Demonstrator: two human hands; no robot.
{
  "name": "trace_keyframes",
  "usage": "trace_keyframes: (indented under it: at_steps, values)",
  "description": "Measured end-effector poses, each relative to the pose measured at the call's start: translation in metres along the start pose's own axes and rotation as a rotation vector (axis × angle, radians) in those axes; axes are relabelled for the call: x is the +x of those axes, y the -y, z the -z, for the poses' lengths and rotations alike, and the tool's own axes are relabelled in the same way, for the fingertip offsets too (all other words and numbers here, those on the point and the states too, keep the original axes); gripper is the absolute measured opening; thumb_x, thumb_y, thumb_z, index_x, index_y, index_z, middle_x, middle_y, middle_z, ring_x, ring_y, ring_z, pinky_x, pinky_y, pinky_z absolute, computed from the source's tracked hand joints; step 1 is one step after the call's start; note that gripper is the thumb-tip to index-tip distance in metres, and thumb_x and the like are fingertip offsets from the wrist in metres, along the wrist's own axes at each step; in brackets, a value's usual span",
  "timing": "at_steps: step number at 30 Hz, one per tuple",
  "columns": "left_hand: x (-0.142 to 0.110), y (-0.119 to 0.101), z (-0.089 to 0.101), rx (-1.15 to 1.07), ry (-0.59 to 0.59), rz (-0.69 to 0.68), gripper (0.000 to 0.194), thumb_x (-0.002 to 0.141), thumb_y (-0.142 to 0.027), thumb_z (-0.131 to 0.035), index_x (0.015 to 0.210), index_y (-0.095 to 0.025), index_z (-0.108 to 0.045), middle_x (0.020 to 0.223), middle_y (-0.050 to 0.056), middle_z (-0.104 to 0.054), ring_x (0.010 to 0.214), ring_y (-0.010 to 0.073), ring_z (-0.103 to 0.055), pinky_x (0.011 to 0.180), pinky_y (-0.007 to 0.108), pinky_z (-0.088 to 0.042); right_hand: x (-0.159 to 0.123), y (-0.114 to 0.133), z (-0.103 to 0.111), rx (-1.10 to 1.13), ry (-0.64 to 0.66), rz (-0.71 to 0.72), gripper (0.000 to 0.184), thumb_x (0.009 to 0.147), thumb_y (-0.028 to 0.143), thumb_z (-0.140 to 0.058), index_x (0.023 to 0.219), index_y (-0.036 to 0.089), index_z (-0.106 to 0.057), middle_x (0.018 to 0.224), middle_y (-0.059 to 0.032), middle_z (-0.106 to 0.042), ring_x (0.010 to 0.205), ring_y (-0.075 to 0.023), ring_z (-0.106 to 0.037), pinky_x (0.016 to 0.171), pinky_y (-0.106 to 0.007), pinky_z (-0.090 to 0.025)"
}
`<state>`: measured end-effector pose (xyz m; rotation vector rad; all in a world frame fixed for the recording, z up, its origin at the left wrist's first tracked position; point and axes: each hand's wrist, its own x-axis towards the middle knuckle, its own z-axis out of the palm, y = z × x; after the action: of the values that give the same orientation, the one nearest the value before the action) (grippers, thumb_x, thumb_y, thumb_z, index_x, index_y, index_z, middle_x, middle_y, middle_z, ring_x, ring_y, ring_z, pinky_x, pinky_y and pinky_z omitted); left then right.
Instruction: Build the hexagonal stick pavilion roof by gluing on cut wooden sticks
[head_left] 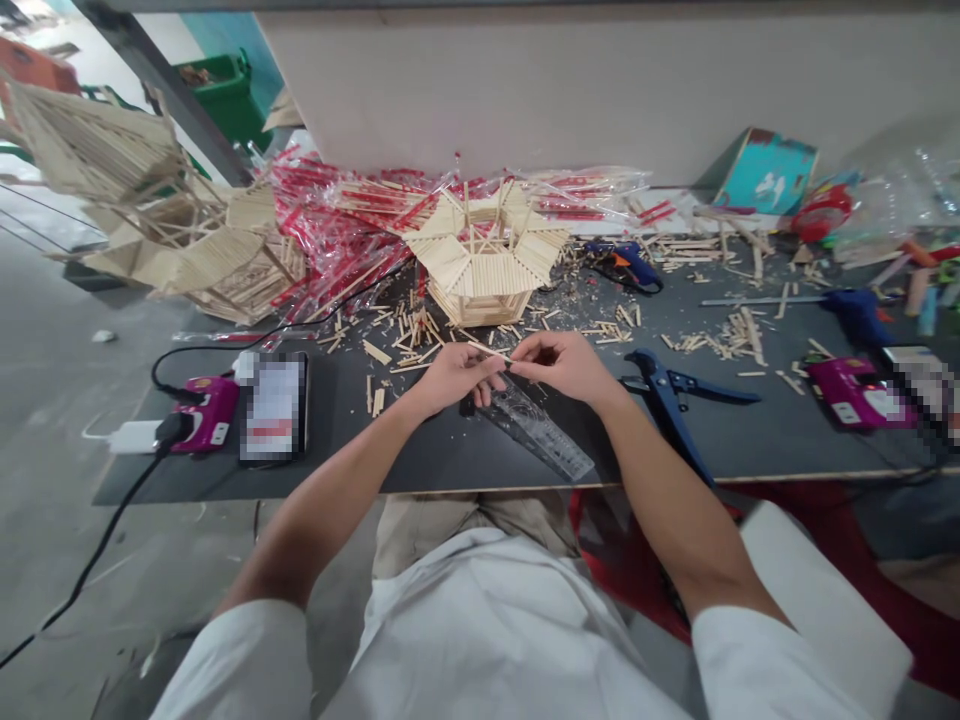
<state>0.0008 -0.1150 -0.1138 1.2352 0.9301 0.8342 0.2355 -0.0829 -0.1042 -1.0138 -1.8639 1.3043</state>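
While both hands meet over the near middle of the desk (pixel 750 440), the work in hand looks like fitting or trimming one thin stick (pixel 489 351) for the stick model (pixel 486 262) that stands just behind them. To do it well, I judge the stick should be held near both ends and kept level, with the forearms braced on the desk edge so the pinch stays steady, and checked against the ruler (pixel 541 432) lying just below the hands before any cut.

Going from large to small: the model, a pale house-like frame with sloped slatted roof panels, sits behind the hands, with red-striped stick packets (pixel 337 225) heaped behind it. Blue cutters (pixel 671 400) lie on the desk just right of the right hand (pixel 566 365). The clear ruler lies slantwise, touching or just under the left hand (pixel 454 378).

The stick itself is slim, straight, pale wood, held almost level above the ruler. The left fingers are closed on its middle and the right fingers pinch its right end.
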Motion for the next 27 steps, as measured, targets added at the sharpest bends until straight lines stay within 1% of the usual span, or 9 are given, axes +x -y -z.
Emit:
trace_keyframes:
  at_steps: [3, 6, 11, 13, 15, 17, 20, 23, 27]
  values:
    - [0.001, -0.001, 0.007, -0.013, -0.065, -0.033, 0.061, 0.083, -0.07, -0.084, 0.096, -0.013, -0.069, 0.079, 0.011, -0.08, 0.048, 0.014, -0.069, 0.044, 0.023, -0.056, 0.0, -0.001, 0.006, -0.051, -0.047, -0.013, 0.032, 0.084, 0.049, -0.087, 0.097, 0.02, -0.081, 0.073, -0.0021, -0.072, 0.063, -0.0144, -0.059, 0.06, -0.03, -0.045]
    - [0.001, -0.003, 0.017, -0.009, -0.125, -0.058, 0.06, 0.084, -0.071, -0.083, 0.096, -0.014, -0.066, 0.08, 0.009, -0.08, 0.049, 0.013, -0.068, 0.043, 0.022, -0.055, -0.001, -0.004, 0.015, -0.084, -0.107, -0.018, 0.033, 0.085, 0.05, -0.086, 0.099, 0.021, -0.081, 0.077, -0.0037, -0.074, 0.064, -0.0155, -0.061, 0.06, -0.031, -0.047]
    - [0.002, -0.001, 0.026, 0.043, -0.162, -0.051, 0.049, 0.09, -0.06, -0.081, 0.099, -0.014, -0.068, 0.08, 0.009, -0.08, 0.05, 0.0118, -0.068, 0.044, 0.021, -0.055, -0.001, -0.01, 0.024, -0.05, -0.191, -0.03, 0.033, 0.083, 0.05, -0.089, 0.099, 0.022, -0.08, 0.08, -0.0036, -0.074, 0.064, -0.0161, -0.063, 0.062, -0.032, -0.051]
    - [0.003, 0.002, 0.025, 0.069, -0.171, -0.046, 0.048, 0.092, -0.056, -0.081, 0.11, -0.014, -0.067, 0.078, 0.007, -0.079, 0.049, 0.0126, -0.068, 0.044, 0.022, -0.055, 0.0, -0.01, 0.022, -0.043, -0.181, -0.03, 0.034, 0.082, 0.049, -0.09, 0.099, 0.021, -0.08, 0.079, -0.0033, -0.074, 0.064, -0.0157, -0.062, 0.062, -0.032, -0.05]
    - [0.003, 0.005, 0.021, 0.099, -0.169, -0.044, 0.052, 0.093, -0.053, -0.079, 0.124, -0.015, -0.063, 0.077, 0.005, -0.079, 0.048, 0.0132, -0.067, 0.043, 0.022, -0.055, 0.0, -0.009, 0.016, -0.043, -0.163, -0.02, 0.035, 0.082, 0.05, -0.089, 0.099, 0.021, -0.079, 0.08, -0.0034, -0.074, 0.065, -0.0158, -0.062, 0.063, -0.032, -0.05]
    - [0.003, 0.006, 0.016, 0.139, -0.159, -0.044, 0.053, 0.094, -0.052, -0.078, 0.13, -0.016, -0.062, 0.077, 0.004, -0.078, 0.046, 0.013, -0.066, 0.042, 0.022, -0.053, 0.001, -0.008, 0.008, -0.042, -0.161, -0.001, 0.035, 0.082, 0.05, -0.089, 0.098, 0.021, -0.079, 0.08, -0.0039, -0.075, 0.067, -0.0166, -0.063, 0.064, -0.033, -0.05]
    - [0.002, 0.006, 0.01, 0.213, -0.143, -0.049, 0.049, 0.097, -0.057, -0.072, 0.123, -0.015, -0.068, 0.076, 0.005, -0.077, 0.047, 0.0128, -0.066, 0.042, 0.021, -0.052, 0.002, -0.006, -0.004, -0.088, -0.187, 0.044, 0.031, 0.083, 0.049, -0.087, 0.095, 0.021, -0.078, 0.081, -0.0042, -0.076, 0.069, -0.0176, -0.065, 0.065, -0.033, -0.049]
    - [0.0, 0.007, 0.006, 0.297, -0.164, -0.069, 0.048, 0.101, -0.06, -0.065, 0.114, -0.015, -0.074, 0.074, 0.004, -0.076, 0.047, 0.0139, -0.067, 0.043, 0.022, -0.051, 0.002, -0.006, -0.012, -0.184, -0.179, 0.096, 0.025, 0.088, 0.046, -0.083, 0.094, 0.022, -0.079, 0.08, -0.0037, -0.076, 0.068, -0.0177, -0.066, 0.066, -0.033, -0.05]
    - [-0.003, 0.008, 0.006, 0.443, -0.252, -0.123, 0.042, 0.099, -0.059, -0.069, 0.103, -0.018, -0.079, 0.073, 0.003, -0.077, 0.05, 0.0144, -0.067, 0.052, 0.023, -0.051, 0.002, -0.005, -0.017, -0.262, -0.16, 0.189, 0.017, 0.092, 0.041, -0.08, 0.091, 0.024, -0.077, 0.082, -0.0031, -0.076, 0.069, -0.0176, -0.066, 0.066, -0.032, -0.05]
